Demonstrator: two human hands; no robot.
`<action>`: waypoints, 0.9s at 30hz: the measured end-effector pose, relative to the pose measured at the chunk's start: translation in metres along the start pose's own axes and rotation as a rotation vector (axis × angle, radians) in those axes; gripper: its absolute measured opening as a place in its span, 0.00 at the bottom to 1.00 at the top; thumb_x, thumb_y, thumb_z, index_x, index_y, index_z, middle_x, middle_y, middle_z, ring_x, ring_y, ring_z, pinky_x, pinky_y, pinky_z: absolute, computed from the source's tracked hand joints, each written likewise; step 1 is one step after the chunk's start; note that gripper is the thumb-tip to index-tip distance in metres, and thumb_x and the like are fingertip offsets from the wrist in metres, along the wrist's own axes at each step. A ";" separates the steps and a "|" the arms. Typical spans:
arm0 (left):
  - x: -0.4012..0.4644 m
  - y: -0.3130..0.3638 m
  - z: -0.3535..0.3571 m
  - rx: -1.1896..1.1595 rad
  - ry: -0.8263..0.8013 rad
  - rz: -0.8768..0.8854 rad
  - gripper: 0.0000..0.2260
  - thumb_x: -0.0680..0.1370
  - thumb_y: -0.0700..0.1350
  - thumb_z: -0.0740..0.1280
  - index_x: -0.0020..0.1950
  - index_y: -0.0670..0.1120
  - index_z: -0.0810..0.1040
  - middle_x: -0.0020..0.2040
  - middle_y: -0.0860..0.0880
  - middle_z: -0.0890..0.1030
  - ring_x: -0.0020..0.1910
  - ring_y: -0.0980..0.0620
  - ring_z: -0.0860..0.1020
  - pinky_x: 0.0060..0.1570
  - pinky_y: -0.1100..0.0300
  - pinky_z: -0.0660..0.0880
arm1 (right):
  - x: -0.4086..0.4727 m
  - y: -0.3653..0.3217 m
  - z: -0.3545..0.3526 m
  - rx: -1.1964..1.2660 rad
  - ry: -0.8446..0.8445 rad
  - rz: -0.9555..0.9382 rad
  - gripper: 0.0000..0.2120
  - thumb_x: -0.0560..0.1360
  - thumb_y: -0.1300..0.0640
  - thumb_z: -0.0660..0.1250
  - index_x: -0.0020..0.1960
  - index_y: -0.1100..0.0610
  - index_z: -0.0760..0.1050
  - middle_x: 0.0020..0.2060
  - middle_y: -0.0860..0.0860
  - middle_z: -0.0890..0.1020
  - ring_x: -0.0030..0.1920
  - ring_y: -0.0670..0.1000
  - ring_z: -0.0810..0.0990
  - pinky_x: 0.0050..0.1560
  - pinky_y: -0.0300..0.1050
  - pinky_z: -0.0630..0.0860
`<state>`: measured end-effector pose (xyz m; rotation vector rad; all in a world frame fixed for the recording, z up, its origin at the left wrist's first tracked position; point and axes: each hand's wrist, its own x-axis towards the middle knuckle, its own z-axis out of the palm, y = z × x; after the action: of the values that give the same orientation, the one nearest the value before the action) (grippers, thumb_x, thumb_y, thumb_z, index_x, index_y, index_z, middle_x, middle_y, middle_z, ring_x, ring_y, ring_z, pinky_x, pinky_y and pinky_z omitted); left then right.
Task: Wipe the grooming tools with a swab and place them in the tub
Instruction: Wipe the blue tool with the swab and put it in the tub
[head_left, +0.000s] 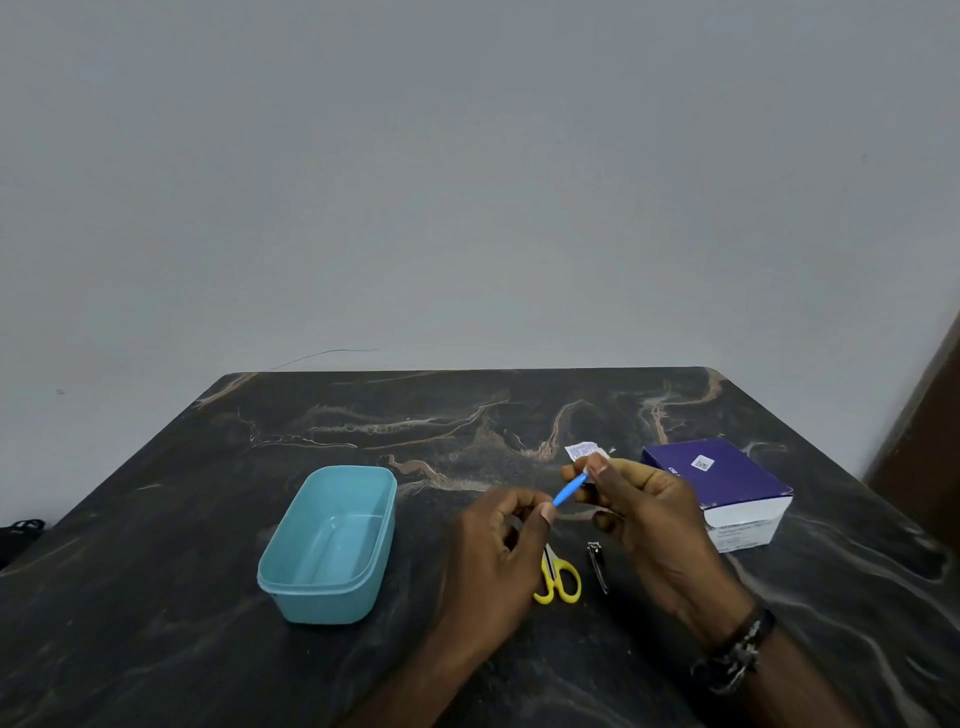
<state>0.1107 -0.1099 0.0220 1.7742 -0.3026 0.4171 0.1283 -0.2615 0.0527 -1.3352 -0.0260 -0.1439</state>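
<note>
The left hand (511, 551) pinches the lower end of a blue stick (569, 490); the right hand (652, 514) pinches its top with a white wrapper (584, 451). Its tip is hidden. Below, the left hand half covers the scissors (558, 579), beside a clipper (597, 565). The tub (291, 582) stands left, a box (727, 480) right.

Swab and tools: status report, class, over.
Left hand pinches blue swab; right hand holds its wrapper. Scissors, clipper unwiped on table. Tub empty. Nothing blocking.
</note>
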 end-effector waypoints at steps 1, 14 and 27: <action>0.001 0.000 0.000 -0.018 0.025 0.000 0.05 0.77 0.51 0.66 0.45 0.54 0.80 0.31 0.52 0.78 0.29 0.55 0.76 0.29 0.62 0.71 | 0.000 0.000 0.000 -0.012 -0.003 0.008 0.09 0.75 0.58 0.67 0.46 0.64 0.83 0.42 0.58 0.87 0.37 0.48 0.83 0.35 0.40 0.74; 0.012 0.010 -0.009 -0.346 0.430 -0.125 0.08 0.77 0.37 0.68 0.52 0.48 0.79 0.42 0.49 0.82 0.24 0.50 0.75 0.24 0.55 0.74 | -0.009 0.003 0.008 -0.148 -0.257 0.190 0.07 0.72 0.63 0.70 0.46 0.67 0.83 0.41 0.58 0.86 0.34 0.48 0.81 0.30 0.37 0.72; 0.018 0.013 -0.016 -0.430 0.564 -0.147 0.04 0.78 0.39 0.66 0.51 0.46 0.80 0.36 0.51 0.81 0.23 0.54 0.73 0.22 0.60 0.72 | -0.011 -0.002 0.010 -0.121 -0.190 0.193 0.10 0.73 0.61 0.68 0.49 0.67 0.81 0.41 0.62 0.86 0.34 0.50 0.83 0.28 0.37 0.75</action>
<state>0.1199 -0.0977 0.0446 1.1899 0.1330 0.6696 0.1176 -0.2509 0.0563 -1.4604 -0.0491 0.1471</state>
